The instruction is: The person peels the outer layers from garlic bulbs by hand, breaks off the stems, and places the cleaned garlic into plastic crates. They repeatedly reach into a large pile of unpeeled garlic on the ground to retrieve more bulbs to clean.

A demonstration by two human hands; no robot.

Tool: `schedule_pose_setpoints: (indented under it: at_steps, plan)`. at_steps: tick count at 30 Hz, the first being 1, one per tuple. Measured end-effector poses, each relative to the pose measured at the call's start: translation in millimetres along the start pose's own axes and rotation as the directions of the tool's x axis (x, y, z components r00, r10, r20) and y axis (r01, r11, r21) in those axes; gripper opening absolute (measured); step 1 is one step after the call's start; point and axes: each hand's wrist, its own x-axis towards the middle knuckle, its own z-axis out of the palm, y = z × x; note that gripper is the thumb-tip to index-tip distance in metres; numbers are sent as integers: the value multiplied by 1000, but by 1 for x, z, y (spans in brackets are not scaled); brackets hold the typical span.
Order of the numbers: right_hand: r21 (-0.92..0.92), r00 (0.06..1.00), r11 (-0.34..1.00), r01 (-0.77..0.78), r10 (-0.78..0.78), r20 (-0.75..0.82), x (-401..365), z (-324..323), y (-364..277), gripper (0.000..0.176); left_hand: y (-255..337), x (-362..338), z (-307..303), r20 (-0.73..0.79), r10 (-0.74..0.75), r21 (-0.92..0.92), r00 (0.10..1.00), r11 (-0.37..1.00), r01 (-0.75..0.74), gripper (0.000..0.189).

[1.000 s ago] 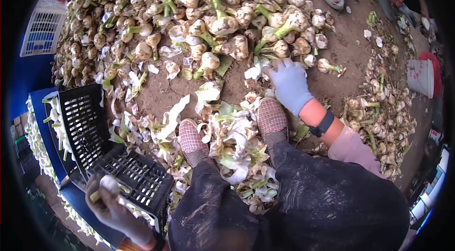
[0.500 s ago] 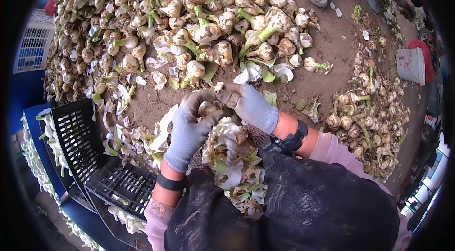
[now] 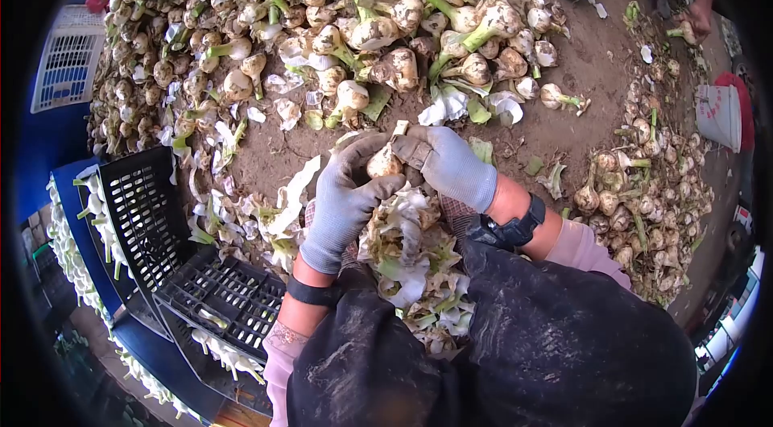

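Both my hands wear grey-blue gloves with dirty, browned fingers. My left hand (image 3: pixel 342 201) is closed round a garlic bulb (image 3: pixel 384 163), its short cut stem pointing up. At that stem, the fingers of my right hand (image 3: pixel 457 171) are pinched together against the bulb's top. Part of the bulb is hidden by the fingers. Below the hands, between my knees, lies a heap of peeled garlic skins (image 3: pixel 403 266).
A large pile of unpeeled garlic (image 3: pixel 322 16) spreads ahead; a smaller pile (image 3: pixel 636 209) lies right. At left stand a black plastic crate (image 3: pixel 145 217) and trimmed white garlic (image 3: pixel 68 250). A white bucket (image 3: pixel 718 117) stands right. Another person's hand (image 3: pixel 700 20) holds a bulb.
The view has shifted, so the scene sits farther right. The bulb in my left hand shows more clearly, its stem turned upward. The other person's hand now shows with a bulb.
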Motion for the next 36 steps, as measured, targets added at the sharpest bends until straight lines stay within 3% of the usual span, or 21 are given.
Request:
schedule_pose_setpoints:
  at_steps: [1,3,7,10,13,18,20,23,24,25,26,27,29,31,33,36]
  plan:
    - [2,1000,1000,-1,1,-2,-1,0,-4,34,-2,0,0,-12,-13,-118,1000,993,12,54]
    - [111,990,985,-135,128,65,-3,-1,-14,31,-4,-2,0,-34,-46,-153,998,987,40,52]
    - [179,984,969,-172,162,68,-6,4,-25,30,6,-4,0,-67,-161,-340,985,932,129,48]
    - [230,963,939,-257,229,140,-4,-1,-30,28,-2,-5,-7,-40,-138,-395,990,912,111,47]
    - [79,963,964,-254,244,112,0,-1,-22,29,-4,-6,-5,0,-113,-432,994,896,102,47]
    - [135,973,966,-221,209,93,-1,5,-21,28,-8,-10,-4,22,-54,-352,998,934,59,50]
    - [158,979,967,-201,195,54,-2,10,-22,24,-8,-10,-4,-40,-103,-488,994,870,70,47]
    - [213,991,968,-130,124,41,-3,11,-23,23,-9,-9,-5,-45,-115,-472,992,878,80,45]
    - [214,991,968,-131,125,42,-2,11,-21,23,-7,-9,-4,-36,-142,-553,989,827,99,47]
    - [222,983,958,-182,176,46,0,9,-17,24,-6,-9,-3,-36,-143,-553,989,827,99,47]
    - [228,973,946,-231,226,50,2,8,-15,25,-6,-7,-2,-35,-93,-417,995,906,70,50]
    - [229,973,946,-231,226,48,3,7,-14,25,-6,-6,0,-25,-45,-270,999,962,37,55]
    - [274,974,936,-223,222,37,3,8,-14,27,8,-8,3,19,-91,-286,996,954,93,63]
    - [221,980,955,-197,185,73,3,6,-13,31,1,-4,-3,-59,-97,-118,994,989,90,64]
    - [145,971,962,-232,220,91,6,3,-12,34,-7,-7,-3,-49,-74,-204,996,977,62,62]
    - [117,969,963,-244,238,64,3,9,-18,33,-9,-10,-4,-3,-163,-254,987,954,157,56]
